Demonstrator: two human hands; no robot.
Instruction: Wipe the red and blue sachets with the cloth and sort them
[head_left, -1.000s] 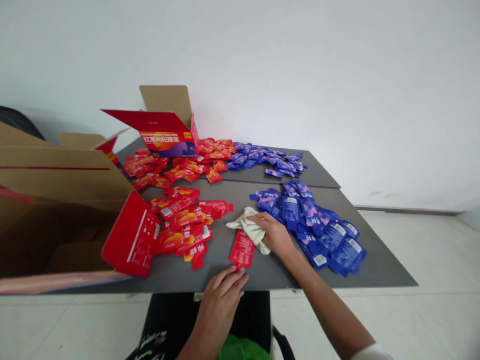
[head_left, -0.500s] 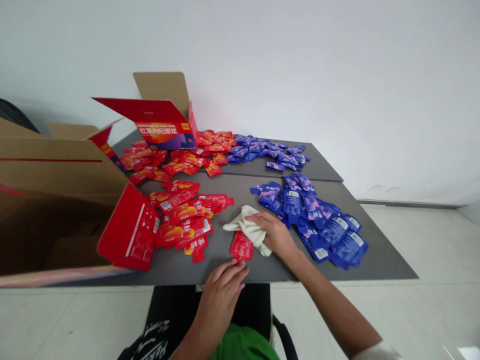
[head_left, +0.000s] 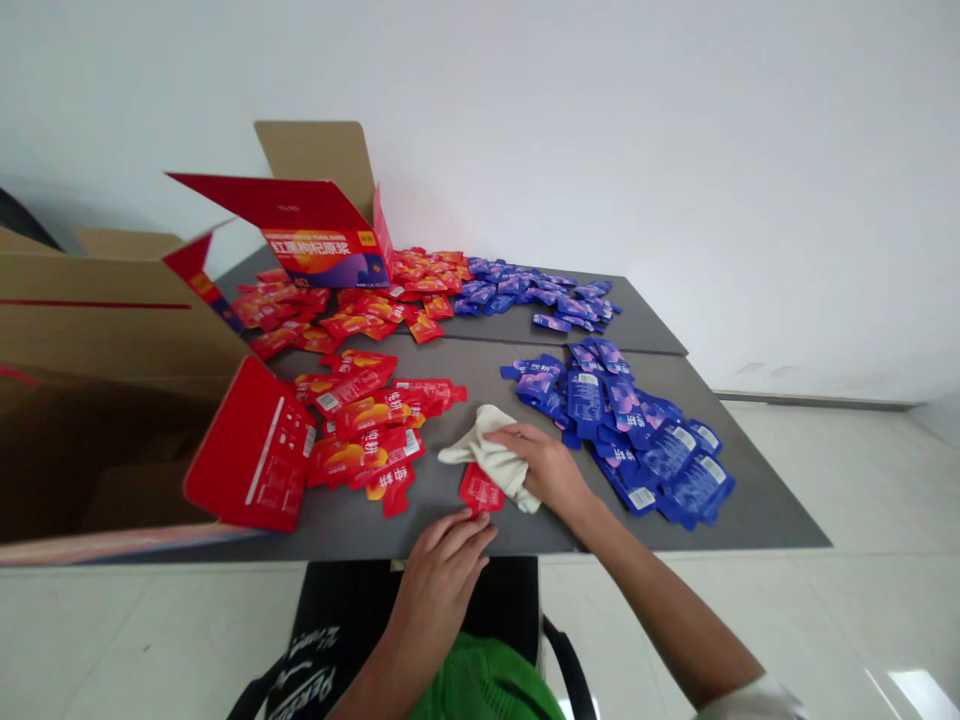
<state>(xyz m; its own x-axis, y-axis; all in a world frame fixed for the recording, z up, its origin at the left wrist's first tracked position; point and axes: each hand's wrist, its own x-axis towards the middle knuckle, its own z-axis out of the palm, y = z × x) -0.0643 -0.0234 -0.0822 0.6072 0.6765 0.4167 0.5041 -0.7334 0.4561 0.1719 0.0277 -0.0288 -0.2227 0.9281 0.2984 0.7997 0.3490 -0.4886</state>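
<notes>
Right hand (head_left: 553, 468): fingers curled around a white cloth (head_left: 487, 440), holding it down on the pouch.
Left hand (head_left: 441, 565): fingers stretched out and laid flat, tips on the pouch's near end, gripping nothing.
Red pouch (head_left: 480, 487): flat on the grey table (head_left: 757, 520), between both hands, far part hidden by cloth.
Red pile (head_left: 371, 415): loose pouches, left of the cloth.
Blue pile (head_left: 652, 450): overlapping pouches, beyond the right forearm.
Back row: small red packets (head_left: 367, 315) beside small blue packets (head_left: 517, 288).
Boxes: large open carton (head_left: 97, 350) at left, red printed box (head_left: 322, 258) behind.
</notes>
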